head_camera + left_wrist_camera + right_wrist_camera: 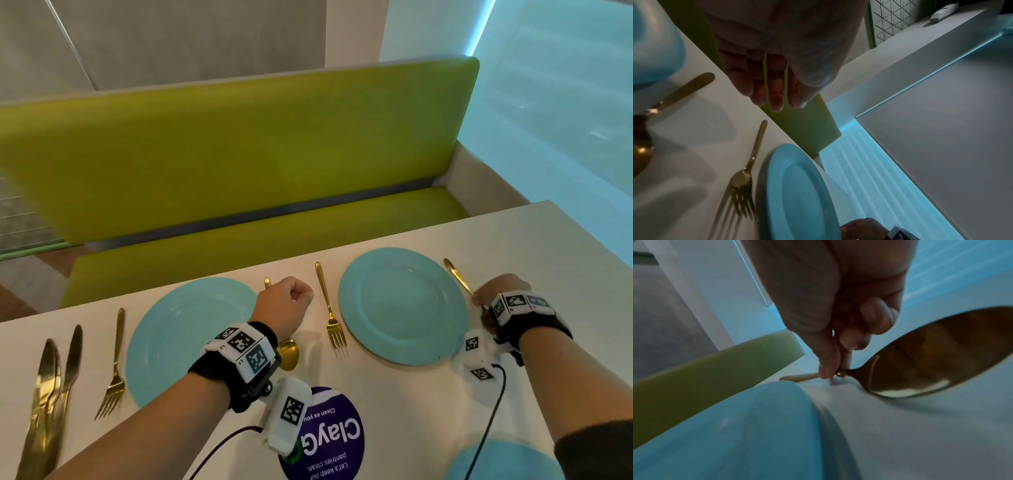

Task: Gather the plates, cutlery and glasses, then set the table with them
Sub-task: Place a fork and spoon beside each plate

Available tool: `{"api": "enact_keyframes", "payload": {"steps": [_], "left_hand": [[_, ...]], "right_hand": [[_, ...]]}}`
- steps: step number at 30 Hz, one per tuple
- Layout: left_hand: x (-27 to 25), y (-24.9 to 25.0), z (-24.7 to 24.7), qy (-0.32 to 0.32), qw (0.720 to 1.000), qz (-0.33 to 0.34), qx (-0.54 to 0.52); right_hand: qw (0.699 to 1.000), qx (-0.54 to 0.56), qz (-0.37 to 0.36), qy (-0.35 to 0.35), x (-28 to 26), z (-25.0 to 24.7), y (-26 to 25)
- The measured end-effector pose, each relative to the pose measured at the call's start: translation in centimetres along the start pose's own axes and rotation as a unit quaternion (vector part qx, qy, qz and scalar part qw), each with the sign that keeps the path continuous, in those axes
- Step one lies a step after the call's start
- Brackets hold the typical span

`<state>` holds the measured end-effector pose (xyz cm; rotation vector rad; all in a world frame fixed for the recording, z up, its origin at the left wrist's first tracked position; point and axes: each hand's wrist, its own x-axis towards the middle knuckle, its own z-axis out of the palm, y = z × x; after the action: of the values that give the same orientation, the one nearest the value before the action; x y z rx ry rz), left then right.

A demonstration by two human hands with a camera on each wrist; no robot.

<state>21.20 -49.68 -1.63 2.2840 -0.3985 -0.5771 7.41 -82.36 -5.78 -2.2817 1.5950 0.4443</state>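
Bench: white, smooth; far edge runs beside a green seat.
Plates: two, round, matte blue. Left plate near the far edge; right plate toward the right end, bare strip between them.
Forks, gold: one left of the left plate, one in the strip.
Knives: gold, piled at the left end.
Left spoon: gold, lying under the wrist.
Left hand: raised over the strip, fingers loosely curled, holding nothing.
Right hand: low, right of the right plate, pinching the neck of the right spoon, bowl down.
Purple round sticker at the near edge.
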Motion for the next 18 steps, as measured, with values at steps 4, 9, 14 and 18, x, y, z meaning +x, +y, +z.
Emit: {"api": "enact_keyframes", "payload": {"steps": [4,9,14,18], "left_hand": [[0.2,-0.1,0.3,-0.005,1.0,0.004,0.004],[0.5,-0.1,0.4,-0.004,1.0,0.0,-0.001],[0.5,-0.5,0.0,-0.003,1.0,-0.001,0.001],[-0.1,-0.7,-0.6,0.001,1.0,0.0,-0.002]], "right_hand": [[0.999,0.0,0.012,0.036,-0.2,0.1,-1.1],[0.99,0.137,0.019,0.008,1.5,0.1,-2.1],[0.999,0.034,-0.014,0.032,0.9,0.0,-2.7],[0.996,-0.023,-0.038,0.079,-0.5,-1.6,-3.1]]}}
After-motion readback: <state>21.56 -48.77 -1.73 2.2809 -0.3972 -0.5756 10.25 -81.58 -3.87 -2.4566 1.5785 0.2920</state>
